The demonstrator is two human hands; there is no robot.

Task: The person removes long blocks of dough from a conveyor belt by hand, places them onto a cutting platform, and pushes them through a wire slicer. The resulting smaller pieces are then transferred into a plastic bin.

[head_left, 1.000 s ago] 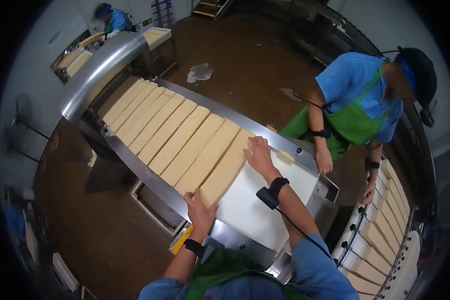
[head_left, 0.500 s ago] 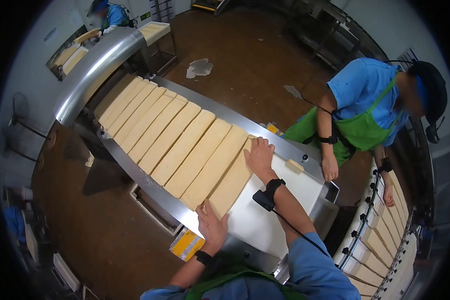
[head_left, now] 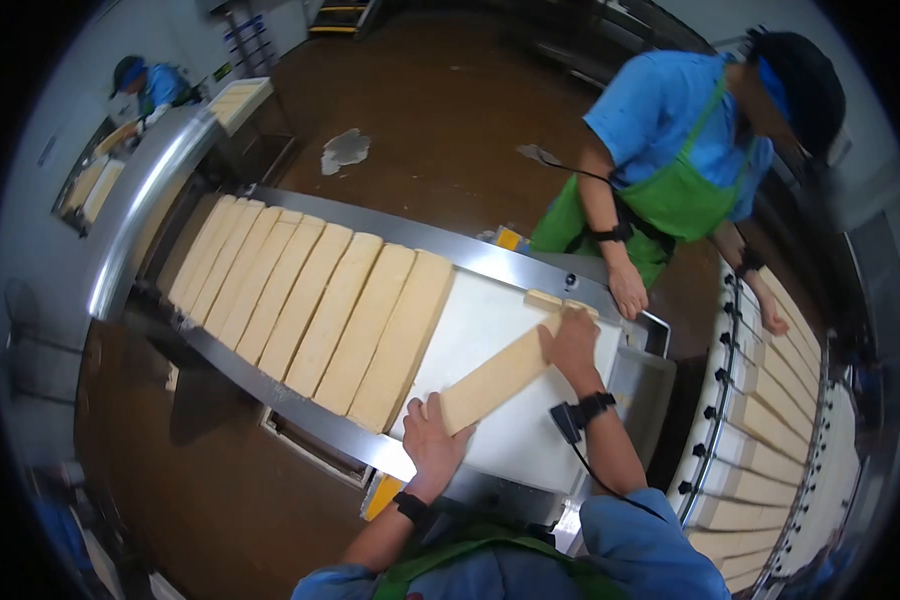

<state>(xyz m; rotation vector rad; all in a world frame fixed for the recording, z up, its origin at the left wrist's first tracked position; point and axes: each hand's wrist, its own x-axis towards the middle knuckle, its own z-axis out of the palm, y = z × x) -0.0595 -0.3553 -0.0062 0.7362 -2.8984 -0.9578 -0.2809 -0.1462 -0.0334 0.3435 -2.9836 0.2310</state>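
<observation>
A long, pale yellow slab (head_left: 500, 378) lies at a slant on the white belt (head_left: 485, 315), apart from the others. My left hand (head_left: 433, 445) grips its near end, thumb on one side and fingers on the other. Wrapped over the far end is my right hand (head_left: 573, 350), its fingertips partly hidden. To the left, a row of similar slabs (head_left: 315, 300) lies side by side along the conveyor. A small offcut piece (head_left: 542, 299) rests near the far rail, just beyond my right hand.
A curved metal hood (head_left: 145, 210) spans the conveyor's far left end. Opposite me, a co-worker's hand (head_left: 628, 290) rests at the metal rail (head_left: 510, 265). On the right, a second conveyor (head_left: 760, 440) carries more slabs. Another person (head_left: 160, 88) works at the far left.
Both hands have moved the end slab to the right, away from the row, and a strip of white belt now shows between. The view has shifted.
</observation>
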